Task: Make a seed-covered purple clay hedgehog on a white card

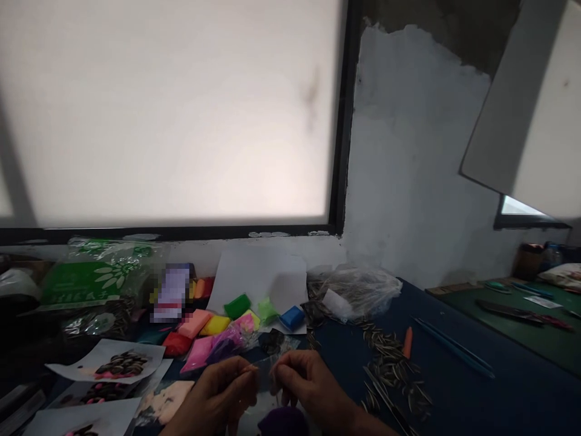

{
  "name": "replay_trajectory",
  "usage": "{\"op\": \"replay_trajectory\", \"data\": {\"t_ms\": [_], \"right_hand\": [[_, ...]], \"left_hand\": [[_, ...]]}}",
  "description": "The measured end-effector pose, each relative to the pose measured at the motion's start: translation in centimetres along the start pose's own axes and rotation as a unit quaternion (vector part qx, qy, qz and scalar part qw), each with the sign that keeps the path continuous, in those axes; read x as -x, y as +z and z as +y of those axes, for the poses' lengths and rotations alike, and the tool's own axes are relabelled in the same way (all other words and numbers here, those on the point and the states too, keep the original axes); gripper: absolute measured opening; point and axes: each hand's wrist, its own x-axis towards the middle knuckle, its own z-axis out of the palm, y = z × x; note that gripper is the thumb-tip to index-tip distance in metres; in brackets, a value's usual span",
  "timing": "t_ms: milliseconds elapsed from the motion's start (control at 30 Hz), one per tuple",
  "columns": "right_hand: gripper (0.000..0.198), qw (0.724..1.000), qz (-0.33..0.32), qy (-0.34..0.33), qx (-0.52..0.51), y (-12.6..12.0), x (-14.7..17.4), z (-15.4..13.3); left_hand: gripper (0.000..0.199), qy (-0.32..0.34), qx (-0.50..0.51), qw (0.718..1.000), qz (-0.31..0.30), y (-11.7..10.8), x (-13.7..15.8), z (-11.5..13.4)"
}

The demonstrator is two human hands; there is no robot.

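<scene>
My left hand [227, 387] and my right hand [313, 387] are close together at the bottom middle, fingertips pinched. Between them stretches a clear plastic wrapper [264, 378], with one side in each hand. Just below the fingers sits a dark purple lump [284, 421], cut off by the lower edge of the picture. Whether the lump touches the wrapper I cannot tell. Beyond my hands lie several colourful soft packets, among them a pink packet [198, 353], a yellow packet [215, 325] and a blue packet [292, 318].
Sunflower seeds [394, 369] are scattered at right, with an orange stick [408, 343] and blue tweezers [454, 348]. Printed sheets [113, 361] lie at left. Behind are a green bag [100, 275], a white sheet [254, 275] and a clear plastic bag [358, 290] against the wall.
</scene>
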Motion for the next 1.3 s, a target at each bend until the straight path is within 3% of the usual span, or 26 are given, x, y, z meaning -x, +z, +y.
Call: {"op": "replay_trajectory", "data": {"t_ms": [100, 300, 500, 600, 700, 867, 1033, 1200, 1300], "right_hand": [[0.011, 1.0, -0.003, 0.015, 0.001, 0.1, 0.1, -0.1], [0.009, 0.999, -0.006, 0.034, -0.009, 0.3, 0.4, -0.3], [0.004, 0.996, 0.059, 0.012, 0.072, -0.1, 0.4, 0.0], [0.014, 0.994, 0.071, -0.006, 0.079, -0.1, 0.6, -0.3], [0.011, 0.993, 0.055, -0.037, 0.102, 0.3, 0.9, -0.8], [0.014, 0.995, 0.047, 0.001, 0.089, 0.9, 1.1, -1.3], [0.004, 0.994, 0.018, -0.042, 0.104, 0.7, 1.2, -0.8], [0.023, 0.975, 0.056, -0.115, 0.182, 0.1, 1.0, 0.1], [0.025, 0.978, 0.067, -0.094, 0.172, 0.2, 0.8, 0.1]], "left_hand": [[0.053, 0.023, 0.002, 1.0, 0.009, -0.2, 0.0, -0.2], [0.053, 0.018, 0.022, 1.0, -0.012, -0.2, -0.1, -0.2], [0.059, -0.012, 0.02, 1.0, 0.006, 0.0, 0.2, 0.9], [0.059, -0.009, 0.012, 1.0, 0.015, 0.1, 0.3, 1.0], [0.061, -0.013, -0.001, 1.0, 0.016, 0.4, 0.3, 1.1], [0.069, -0.033, -0.043, 0.998, 0.041, 1.2, 0.3, 1.3], [0.066, -0.031, -0.019, 0.999, 0.008, 1.1, 0.2, 0.5], [0.06, 0.007, 0.023, 0.999, -0.023, 0.3, -0.1, -0.1], [0.056, 0.024, 0.034, 0.999, -0.018, -0.2, 0.0, -0.2]]}}
